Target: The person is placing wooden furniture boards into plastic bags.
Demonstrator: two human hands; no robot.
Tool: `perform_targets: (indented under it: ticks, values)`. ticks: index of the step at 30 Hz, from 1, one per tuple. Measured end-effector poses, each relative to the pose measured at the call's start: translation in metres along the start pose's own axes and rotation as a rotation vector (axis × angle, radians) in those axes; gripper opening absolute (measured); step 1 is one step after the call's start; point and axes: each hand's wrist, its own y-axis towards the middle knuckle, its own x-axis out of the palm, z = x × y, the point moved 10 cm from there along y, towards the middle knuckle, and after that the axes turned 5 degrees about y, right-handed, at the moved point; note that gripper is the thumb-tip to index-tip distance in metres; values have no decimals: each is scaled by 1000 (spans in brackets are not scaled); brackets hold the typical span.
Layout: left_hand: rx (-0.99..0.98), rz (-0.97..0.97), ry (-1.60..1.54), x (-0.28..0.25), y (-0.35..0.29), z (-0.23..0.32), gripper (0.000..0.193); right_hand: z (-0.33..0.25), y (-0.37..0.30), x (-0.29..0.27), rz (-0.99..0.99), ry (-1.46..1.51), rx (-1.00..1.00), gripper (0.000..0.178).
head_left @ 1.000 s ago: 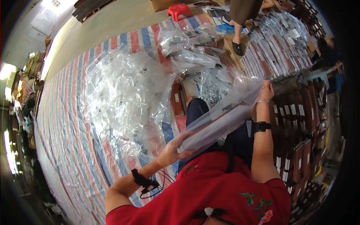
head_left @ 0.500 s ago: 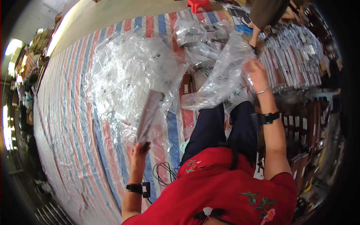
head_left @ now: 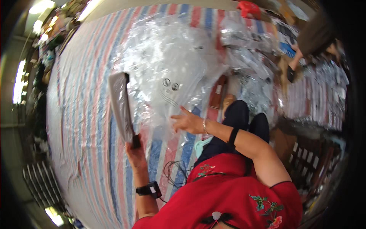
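My left hand [head_left: 136, 152] is closed round the lower end of a long, narrow piece wrapped in whitish plastic, with dark ends [head_left: 121, 107]. It is held up on a slant over the striped sheet. What exactly is inside the wrap, I cannot make out. My right hand [head_left: 188, 121] reaches across to the near edge of a big heap of clear plastic bags [head_left: 164, 57]. Its fingers are spread, and whether they touch the plastic is unclear. Right of the heap lies a reddish-brown flat piece [head_left: 218, 91] with a white label.
A red, white and blue striped sheet [head_left: 87, 114] covers the floor. More bagged goods [head_left: 253, 65] lie past my knees, beside stacked wrapped pieces [head_left: 316, 97]. Another person's arm [head_left: 295, 61] shows at far right, near a red stool [head_left: 248, 9]. A black cable [head_left: 175, 173] lies by my left side.
My right hand has let go of the clear plastic bag it held up on the right and swung left to the heap. The wrapped piece in my left hand has moved left; the view has shifted.
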Motion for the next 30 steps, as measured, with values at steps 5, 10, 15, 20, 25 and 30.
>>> perform_targets:
  ticks: [5,10,15,20,25,30]
  values:
    - [-54,-118,-31,49,0,-5,49,28,-51,11,122,-83,270,50]
    - [-217,-161,-11,63,3,-43,50,37,-77,-93,557,615,499,70]
    - [-327,-526,464,135,5,-57,51,-82,-143,-245,788,-170,347,77]
    - [-431,-1067,728,235,-9,-88,52,-37,-230,-188,386,578,736,77]
    - [-443,-1514,731,309,-48,-126,41,-55,-283,-76,175,616,844,85]
    - [-278,-1472,779,327,-55,-143,55,-66,-318,-75,636,643,912,75]
